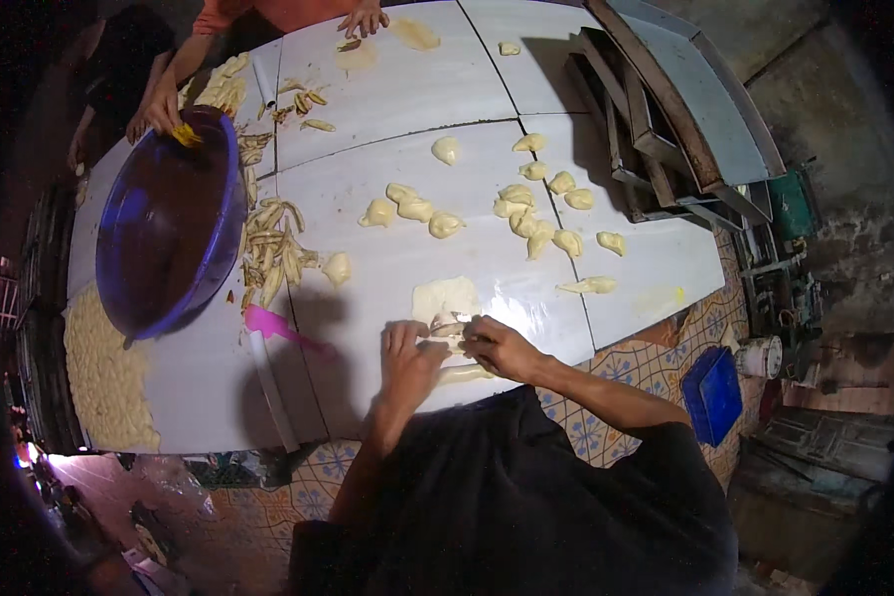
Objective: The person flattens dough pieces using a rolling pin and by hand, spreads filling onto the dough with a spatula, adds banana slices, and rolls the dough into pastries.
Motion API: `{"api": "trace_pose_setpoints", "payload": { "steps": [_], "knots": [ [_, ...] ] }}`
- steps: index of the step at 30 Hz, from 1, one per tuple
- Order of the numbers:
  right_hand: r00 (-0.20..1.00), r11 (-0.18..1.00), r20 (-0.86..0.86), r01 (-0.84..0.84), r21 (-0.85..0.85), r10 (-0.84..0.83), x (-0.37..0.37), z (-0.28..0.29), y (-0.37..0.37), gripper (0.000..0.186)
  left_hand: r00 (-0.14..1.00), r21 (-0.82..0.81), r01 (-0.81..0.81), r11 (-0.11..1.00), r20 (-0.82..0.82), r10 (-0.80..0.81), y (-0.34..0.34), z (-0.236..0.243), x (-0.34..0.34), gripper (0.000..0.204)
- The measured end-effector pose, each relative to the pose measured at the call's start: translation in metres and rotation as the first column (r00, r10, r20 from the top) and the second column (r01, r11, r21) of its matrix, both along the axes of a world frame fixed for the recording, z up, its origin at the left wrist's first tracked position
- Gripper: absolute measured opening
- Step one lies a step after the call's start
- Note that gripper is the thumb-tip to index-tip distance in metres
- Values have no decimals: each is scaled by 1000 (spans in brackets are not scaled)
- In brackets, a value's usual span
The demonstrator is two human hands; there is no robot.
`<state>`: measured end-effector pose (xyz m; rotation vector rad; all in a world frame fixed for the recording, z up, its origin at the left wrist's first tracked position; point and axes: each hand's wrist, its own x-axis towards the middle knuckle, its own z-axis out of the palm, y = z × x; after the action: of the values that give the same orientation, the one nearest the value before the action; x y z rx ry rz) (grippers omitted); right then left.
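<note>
A thin flattened sheet of dough [445,294] lies on the table just in front of my body. My left hand [410,360] is at its left side, fingers stretched forward and apart from the thumb, which reaches to the sheet's near part. From the right, my right hand [504,348] has its fingers curled closed on the dough's near edge. Between the hands lie small brownish pieces, partly hidden by the fingers; I cannot make out their kind. Nearer to me, a long narrow dough roll [464,374] lies along the table edge.
Several dough lumps [445,224] lie ahead. Peeled banana pieces [271,248] are heaped beside a large purple basin [230,214]. A pink scoop-like tool [278,326] and pale rod [271,392] lie left. Metal trays [680,114] stand far right. Another person's hand [366,18] works opposite.
</note>
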<state>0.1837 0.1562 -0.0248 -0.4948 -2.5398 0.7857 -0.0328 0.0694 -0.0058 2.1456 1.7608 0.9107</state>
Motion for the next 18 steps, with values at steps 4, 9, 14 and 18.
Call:
{"api": "trace_pose_setpoints", "payload": {
  "steps": [4, 9, 14, 18],
  "knots": [
    [943, 937, -133, 273, -217, -305, -22, 8, 3, 15, 991, 68, -99, 993, 98, 92, 14, -14, 3, 12],
    [936, 899, -10, 334, -283, -351, -29, 12, 21, 24, 951, 4, -291, 957, 109, 289, 26, -12, 8, 19],
    [987, 987, -5, 158, -26, -158, -22, 7, 18, 35, 988, 17, -149, 989, -27, 149, 26, 13, 17, 41],
    [957, 945, -32, 279, -171, -289, -33, -4, 21, 31, 988, 41, -151, 988, -31, 152, 26, -45, -6, 36]
  ]
}}
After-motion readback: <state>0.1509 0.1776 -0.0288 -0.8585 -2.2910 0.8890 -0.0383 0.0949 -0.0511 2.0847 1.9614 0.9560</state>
